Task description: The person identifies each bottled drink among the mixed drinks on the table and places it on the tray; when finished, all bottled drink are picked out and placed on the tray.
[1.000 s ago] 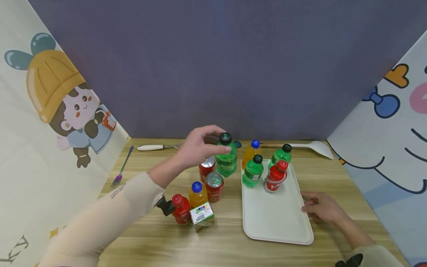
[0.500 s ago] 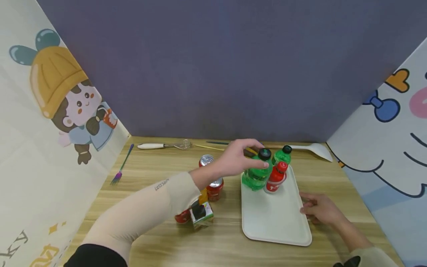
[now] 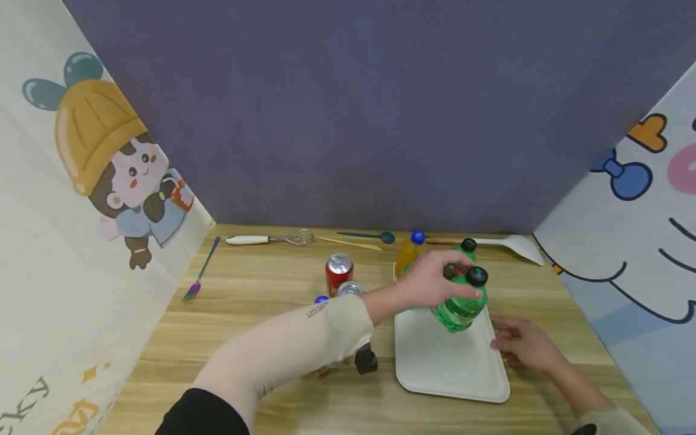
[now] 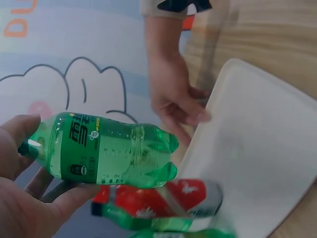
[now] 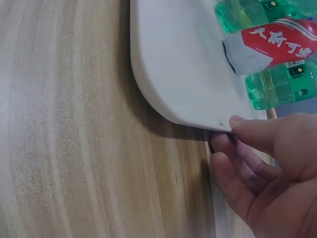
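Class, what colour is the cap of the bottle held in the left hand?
The cap is black, shown best in the head view.

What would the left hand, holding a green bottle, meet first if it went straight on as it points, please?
Probably the printed wall on the right: past the tray, the left hand seems to have a free way, with the right hand apparently off that line, though depth is unclear.
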`<state>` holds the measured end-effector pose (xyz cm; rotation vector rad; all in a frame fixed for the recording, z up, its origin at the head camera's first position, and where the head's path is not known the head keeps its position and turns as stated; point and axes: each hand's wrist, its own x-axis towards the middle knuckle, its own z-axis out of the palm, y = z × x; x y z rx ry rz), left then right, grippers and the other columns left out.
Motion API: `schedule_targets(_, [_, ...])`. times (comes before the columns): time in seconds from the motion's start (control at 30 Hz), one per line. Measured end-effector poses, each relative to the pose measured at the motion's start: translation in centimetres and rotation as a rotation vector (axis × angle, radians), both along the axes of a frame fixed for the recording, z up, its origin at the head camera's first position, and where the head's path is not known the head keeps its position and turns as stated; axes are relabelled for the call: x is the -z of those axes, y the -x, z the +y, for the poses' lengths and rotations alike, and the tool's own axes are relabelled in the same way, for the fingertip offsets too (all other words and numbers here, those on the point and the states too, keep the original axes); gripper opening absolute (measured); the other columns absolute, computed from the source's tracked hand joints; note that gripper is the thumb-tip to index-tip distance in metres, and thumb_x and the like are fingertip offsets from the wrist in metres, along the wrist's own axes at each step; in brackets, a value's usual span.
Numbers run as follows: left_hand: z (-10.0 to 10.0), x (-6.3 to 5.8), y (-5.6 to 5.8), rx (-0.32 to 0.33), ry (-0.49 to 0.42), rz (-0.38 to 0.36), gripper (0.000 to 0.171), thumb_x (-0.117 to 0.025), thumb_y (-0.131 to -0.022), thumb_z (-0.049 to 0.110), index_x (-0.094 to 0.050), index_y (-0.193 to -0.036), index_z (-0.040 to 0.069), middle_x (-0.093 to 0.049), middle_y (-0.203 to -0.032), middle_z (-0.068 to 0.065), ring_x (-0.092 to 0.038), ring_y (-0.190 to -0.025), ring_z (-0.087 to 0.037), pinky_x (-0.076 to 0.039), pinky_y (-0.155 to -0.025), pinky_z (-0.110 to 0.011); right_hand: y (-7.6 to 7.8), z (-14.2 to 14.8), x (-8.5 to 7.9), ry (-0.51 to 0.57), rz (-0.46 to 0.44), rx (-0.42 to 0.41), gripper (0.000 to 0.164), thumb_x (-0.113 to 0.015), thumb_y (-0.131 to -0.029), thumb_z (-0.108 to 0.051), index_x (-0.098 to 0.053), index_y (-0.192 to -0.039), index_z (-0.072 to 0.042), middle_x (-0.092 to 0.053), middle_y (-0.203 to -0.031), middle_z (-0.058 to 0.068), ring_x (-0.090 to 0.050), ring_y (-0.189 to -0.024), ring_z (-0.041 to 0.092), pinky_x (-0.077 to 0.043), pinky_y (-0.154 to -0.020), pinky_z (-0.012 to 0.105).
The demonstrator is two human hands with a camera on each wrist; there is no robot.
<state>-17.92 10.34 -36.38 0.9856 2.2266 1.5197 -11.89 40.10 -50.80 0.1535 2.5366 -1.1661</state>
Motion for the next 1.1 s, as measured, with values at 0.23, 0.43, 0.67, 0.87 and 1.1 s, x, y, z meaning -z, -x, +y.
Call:
schedule_targets(0.23, [2.4,1.8,-0.9,0.004,0.078,0.016,0.034,-0.085,-0.087,0.031,-0.072,-0.117,0.022,-0.068,-0.107,0.02,-0.062,-0.099,0.002,-0.049,-0.082,-0.011,0.2,0.9,0.0,0.087,-0.064,0.012,0.07,-0.076,-0.093,-0.016,-0.042,-0.148,0.011,-0.07,-0.116,0.022,-0.071,-0.088,0.023,-0.063,-0.069,0.037])
schedule_targets(0.43, [4.4,3.5,-1.6,-0.027,0.108,0.016,0.038,-0.084,-0.087,0.033,-0.071,-0.121,0.023,-0.067,-0.11,0.021,-0.061,-0.099,0.005,-0.048,-0.081,-0.008,0.3,1.4,-0.3,0.12,-0.111,0.028,0.069,-0.076,-0.092,-0.013,-0.042,-0.146,0.014,-0.071,-0.114,0.018,-0.071,-0.092,0.023,-0.063,-0.073,0.037])
schedule_targets(0.67, [6.3,5.6,-1.8,-0.124,0.116,-0.01,0.037,-0.086,-0.085,0.035,-0.071,-0.119,0.028,-0.066,-0.109,0.024,-0.06,-0.092,0.007,-0.048,-0.073,-0.01,0.3,0.9,-0.4,0.089,-0.098,0.024,0.057,-0.073,-0.093,-0.01,-0.05,-0.141,0.012,-0.072,-0.108,0.013,-0.07,-0.089,0.021,-0.063,-0.071,0.036])
schedule_targets(0.87, [7.3,7.0,-1.9,-0.169,0.145,-0.026,0.035,-0.087,-0.084,0.034,-0.072,-0.115,0.03,-0.068,-0.109,0.025,-0.06,-0.09,0.006,-0.046,-0.072,-0.011,0.2,0.8,-0.5,0.081,-0.083,0.003,0.055,-0.071,-0.093,-0.008,-0.051,-0.139,0.013,-0.071,-0.106,0.014,-0.069,-0.086,0.021,-0.062,-0.068,0.036])
schedule_targets(1.1, [8.2,7.9,-2.3,-0.174,0.177,-0.009,0.036,-0.087,-0.084,0.035,-0.073,-0.116,0.03,-0.069,-0.107,0.026,-0.058,-0.092,0.008,-0.044,-0.073,-0.01,0.3,1.0,-0.4,0.072,-0.09,0.012,0.052,-0.071,-0.092,-0.007,-0.052,-0.135,0.016,-0.073,-0.103,0.013,-0.07,-0.086,0.023,-0.062,-0.069,0.036])
